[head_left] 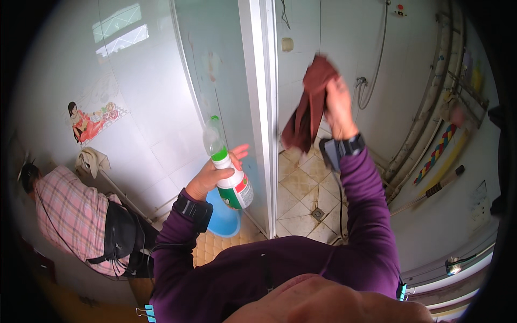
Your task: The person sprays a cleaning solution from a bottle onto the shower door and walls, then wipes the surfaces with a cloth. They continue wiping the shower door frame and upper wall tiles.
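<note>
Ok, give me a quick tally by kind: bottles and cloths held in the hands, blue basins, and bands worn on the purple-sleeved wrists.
Bottle, in the left hand: 1
Reddish-brown cloth, in the right hand: 1
Blue basin: 1
Dark wrist bands, one per arm: 2
Total: 5

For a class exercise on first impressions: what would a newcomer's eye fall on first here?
Probably the dark red cloth held up in the right hand, just right of the white door frame. Next, the white-and-green bottle in the left hand, left of that frame. At far left, a person in a pink plaid shirt bends forward.
</note>
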Tool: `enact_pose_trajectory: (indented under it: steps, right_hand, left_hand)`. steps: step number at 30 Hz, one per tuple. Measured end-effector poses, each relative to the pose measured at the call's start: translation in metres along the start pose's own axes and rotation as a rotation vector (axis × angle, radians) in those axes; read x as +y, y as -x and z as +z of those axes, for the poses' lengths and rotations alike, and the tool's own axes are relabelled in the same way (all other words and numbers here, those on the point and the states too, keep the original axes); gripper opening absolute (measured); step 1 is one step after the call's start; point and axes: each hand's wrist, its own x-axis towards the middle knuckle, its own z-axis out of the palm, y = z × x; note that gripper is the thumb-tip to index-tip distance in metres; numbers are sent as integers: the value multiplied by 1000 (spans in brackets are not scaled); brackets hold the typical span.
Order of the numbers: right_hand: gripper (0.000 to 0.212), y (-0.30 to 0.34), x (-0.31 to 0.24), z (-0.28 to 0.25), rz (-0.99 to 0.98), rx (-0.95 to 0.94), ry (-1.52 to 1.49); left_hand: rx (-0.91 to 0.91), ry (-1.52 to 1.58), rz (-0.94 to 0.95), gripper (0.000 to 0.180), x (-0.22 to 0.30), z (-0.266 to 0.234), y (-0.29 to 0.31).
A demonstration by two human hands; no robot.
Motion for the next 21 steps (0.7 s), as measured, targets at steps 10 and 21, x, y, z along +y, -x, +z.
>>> enact_pose_trajectory:
  steps: [10, 21]
  right_hand:
    - [58, -39, 83, 81, -820, 62, 1135]
    - [55, -151, 7, 130, -1190, -52, 945]
  left_hand:
    - [105, 93, 105, 31, -32, -38, -12]
    - [274, 39, 162, 34, -26, -59, -13]
